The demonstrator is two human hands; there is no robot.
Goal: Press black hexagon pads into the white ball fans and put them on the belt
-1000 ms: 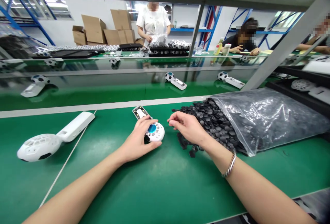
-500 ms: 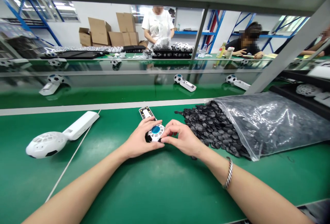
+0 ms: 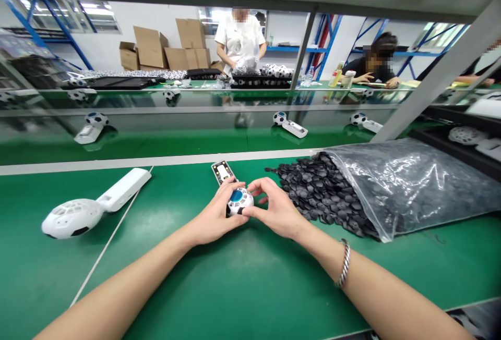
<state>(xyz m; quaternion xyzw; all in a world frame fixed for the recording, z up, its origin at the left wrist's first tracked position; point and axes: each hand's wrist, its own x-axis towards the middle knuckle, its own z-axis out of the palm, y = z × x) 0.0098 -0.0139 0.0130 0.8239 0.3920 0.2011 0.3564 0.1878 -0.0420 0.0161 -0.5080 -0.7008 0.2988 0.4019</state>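
Note:
A small white fan half (image 3: 238,200) with a round head, blue centre and open handle lies on the green bench (image 3: 242,282). My left hand (image 3: 213,215) grips the round head from the left. My right hand (image 3: 274,209) meets it from the right, fingertips pressed on the head's rim. Whether a black piece sits under those fingertips is hidden. A heap of small black plastic pieces (image 3: 317,189) spills from a clear bag (image 3: 407,183) just right of my right hand.
A white fan shell (image 3: 94,207) lies at the left of the bench. Football-patterned fans (image 3: 289,123) ride the conveyor behind. Black trays (image 3: 462,136) stand at the right. One person stands and others sit at benches further back.
My right hand left the heap of black pieces, moved left and joined my left hand on the fan's head. The fans on the conveyor shifted to the right.

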